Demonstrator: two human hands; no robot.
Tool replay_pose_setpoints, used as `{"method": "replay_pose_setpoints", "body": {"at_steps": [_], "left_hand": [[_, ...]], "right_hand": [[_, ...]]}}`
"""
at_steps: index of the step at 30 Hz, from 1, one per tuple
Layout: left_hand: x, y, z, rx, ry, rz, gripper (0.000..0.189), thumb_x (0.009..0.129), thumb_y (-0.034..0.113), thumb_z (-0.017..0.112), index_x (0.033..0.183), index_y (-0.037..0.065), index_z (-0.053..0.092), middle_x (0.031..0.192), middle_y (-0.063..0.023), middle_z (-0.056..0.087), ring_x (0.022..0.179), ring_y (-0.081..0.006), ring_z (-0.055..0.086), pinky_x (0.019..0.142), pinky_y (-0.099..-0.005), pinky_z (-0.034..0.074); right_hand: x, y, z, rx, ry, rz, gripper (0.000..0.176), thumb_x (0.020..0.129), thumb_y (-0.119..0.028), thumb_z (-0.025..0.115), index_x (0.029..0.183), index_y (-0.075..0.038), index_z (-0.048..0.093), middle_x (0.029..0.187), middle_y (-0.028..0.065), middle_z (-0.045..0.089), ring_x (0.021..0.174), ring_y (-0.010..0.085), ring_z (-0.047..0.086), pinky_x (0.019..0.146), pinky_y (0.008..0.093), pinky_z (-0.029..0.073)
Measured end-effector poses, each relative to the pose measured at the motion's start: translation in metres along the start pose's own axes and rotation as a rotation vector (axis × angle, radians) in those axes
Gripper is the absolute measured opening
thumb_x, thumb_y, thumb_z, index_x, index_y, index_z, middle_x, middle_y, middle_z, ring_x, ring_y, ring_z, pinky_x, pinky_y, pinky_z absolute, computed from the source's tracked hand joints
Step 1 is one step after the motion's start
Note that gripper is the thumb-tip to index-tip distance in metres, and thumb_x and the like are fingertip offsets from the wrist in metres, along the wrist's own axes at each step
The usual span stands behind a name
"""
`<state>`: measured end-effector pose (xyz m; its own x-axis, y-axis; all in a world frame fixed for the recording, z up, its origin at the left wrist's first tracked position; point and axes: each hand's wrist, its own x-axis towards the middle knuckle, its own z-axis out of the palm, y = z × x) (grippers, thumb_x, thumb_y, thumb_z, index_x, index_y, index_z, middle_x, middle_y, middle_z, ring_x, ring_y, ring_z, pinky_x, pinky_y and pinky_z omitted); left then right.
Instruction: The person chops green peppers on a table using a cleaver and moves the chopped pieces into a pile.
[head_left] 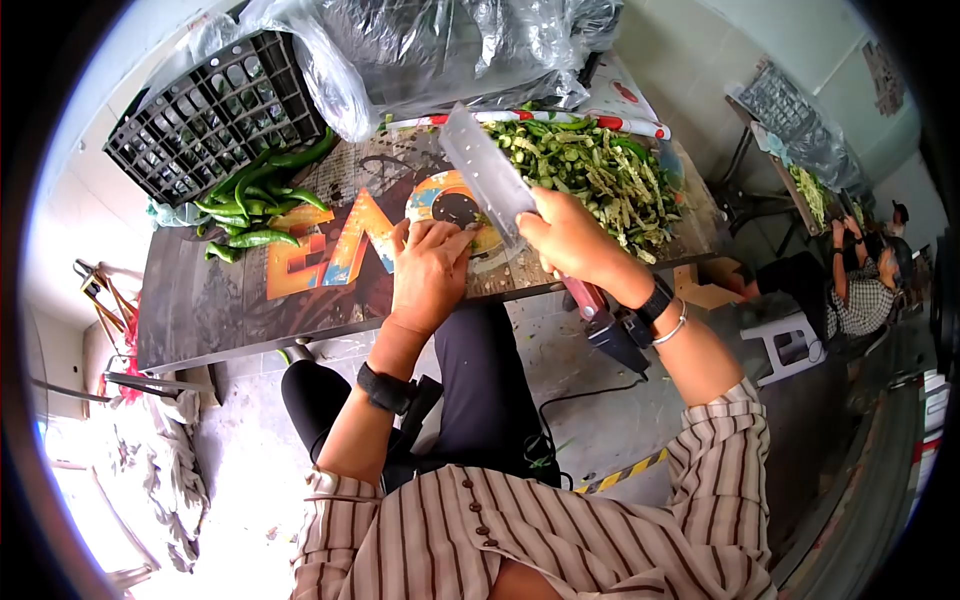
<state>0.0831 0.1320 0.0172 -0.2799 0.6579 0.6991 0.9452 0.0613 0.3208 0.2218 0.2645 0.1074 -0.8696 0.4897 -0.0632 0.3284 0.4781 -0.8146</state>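
My right hand (580, 238) grips a cleaver (487, 168) by its dark red handle. The broad metal blade tilts up to the left, its lower end close to the table top. Small bits cling to the metal. Just left of the blade, my left hand (432, 262) presses down with its fingers bent and drawn together; whatever lies under them is hidden. Beyond the blade spreads a heap of chopped green peppers (590, 175). Whole long green peppers (255, 200) lie in a pile at the table's left side.
A black plastic crate (215, 115) tips over behind the whole peppers. Clear plastic bags (430, 50) bulge along the back of the wooden table (210, 310), which bears large painted letters. Another person (860, 285) sits at a second table on the right, near a white stool (785, 345).
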Motion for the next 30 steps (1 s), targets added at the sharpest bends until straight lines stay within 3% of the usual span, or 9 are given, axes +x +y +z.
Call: {"method": "replay_pose_setpoints", "body": {"at_steps": [6, 7, 12, 15, 20, 27, 30], "left_hand": [[0.001, -0.001, -0.002, 0.0, -0.02, -0.008, 0.011, 0.076, 0.01, 0.066, 0.087, 0.012, 0.069, 0.085, 0.0, 0.063, 0.092, -0.022, 0.056, 0.092, -0.0387, 0.035], [0.002, -0.002, -0.002, -0.002, -0.019, -0.006, 0.011, 0.076, 0.01, 0.066, 0.087, 0.012, 0.069, 0.085, 0.0, 0.063, 0.092, -0.022, 0.056, 0.092, -0.0387, 0.035], [0.018, 0.004, -0.005, 0.101, -0.112, 0.057, 0.004, 0.079, 0.015, 0.065, 0.082, 0.014, 0.067, 0.083, 0.0007, 0.061, 0.094, -0.0204, 0.053, 0.096, -0.0458, 0.033], [0.041, -0.001, 0.005, 0.076, -0.143, 0.086, 0.005, 0.08, 0.018, 0.065, 0.084, 0.016, 0.068, 0.089, 0.0006, 0.062, 0.097, -0.0201, 0.054, 0.099, -0.0492, 0.031], [0.075, -0.002, 0.024, 0.183, -0.273, 0.114, 0.028, 0.078, 0.028, 0.07, 0.105, 0.02, 0.069, 0.102, 0.0004, 0.064, 0.108, -0.0187, 0.053, 0.103, -0.0531, 0.027], [0.092, -0.003, 0.05, 0.268, -0.532, 0.058, 0.032, 0.077, 0.033, 0.07, 0.106, 0.022, 0.069, 0.108, 0.0003, 0.064, 0.117, -0.0195, 0.05, 0.106, -0.0554, 0.023], [0.095, -0.015, 0.048, 0.199, -0.54, 0.041, 0.022, 0.076, 0.029, 0.067, 0.097, 0.023, 0.071, 0.103, -0.0001, 0.066, 0.114, -0.0206, 0.052, 0.107, -0.055, 0.021]], "right_hand": [[-0.032, 0.024, -0.012, 0.38, 0.23, 0.003, 0.011, 0.094, -0.014, 0.05, 0.092, -0.003, 0.049, 0.064, 0.0004, 0.048, 0.043, 0.0079, 0.046, 0.038, 0.0246, 0.041], [-0.043, 0.023, -0.014, 0.411, 0.258, 0.034, 0.016, 0.094, -0.016, 0.05, 0.091, 0.0, 0.048, 0.063, 0.0021, 0.05, 0.042, 0.0099, 0.05, 0.038, 0.0259, 0.043], [-0.085, 0.04, -0.009, 0.58, 0.363, 0.08, 0.013, 0.095, -0.013, 0.05, 0.088, -0.002, 0.045, 0.063, 0.0021, 0.049, 0.044, 0.0095, 0.05, 0.038, 0.0263, 0.042], [-0.102, 0.044, -0.007, 0.603, 0.388, 0.119, 0.014, 0.095, -0.013, 0.05, 0.087, -0.003, 0.044, 0.064, 0.0019, 0.049, 0.045, 0.0096, 0.051, 0.037, 0.0266, 0.042], [-0.121, 0.046, 0.001, 0.608, 0.456, 0.156, 0.017, 0.094, -0.012, 0.051, 0.083, -0.002, 0.044, 0.06, 0.0033, 0.05, 0.04, 0.0097, 0.048, 0.036, 0.0258, 0.039], [-0.135, 0.047, 0.003, 0.616, 0.444, 0.13, 0.015, 0.093, -0.011, 0.051, 0.084, -0.002, 0.045, 0.061, 0.0026, 0.049, 0.04, 0.0091, 0.048, 0.036, 0.025, 0.038], [-0.138, 0.045, 0.004, 0.625, 0.438, 0.143, 0.013, 0.094, -0.011, 0.05, 0.086, -0.002, 0.046, 0.061, 0.0022, 0.049, 0.041, 0.0088, 0.047, 0.037, 0.0243, 0.038]]}}
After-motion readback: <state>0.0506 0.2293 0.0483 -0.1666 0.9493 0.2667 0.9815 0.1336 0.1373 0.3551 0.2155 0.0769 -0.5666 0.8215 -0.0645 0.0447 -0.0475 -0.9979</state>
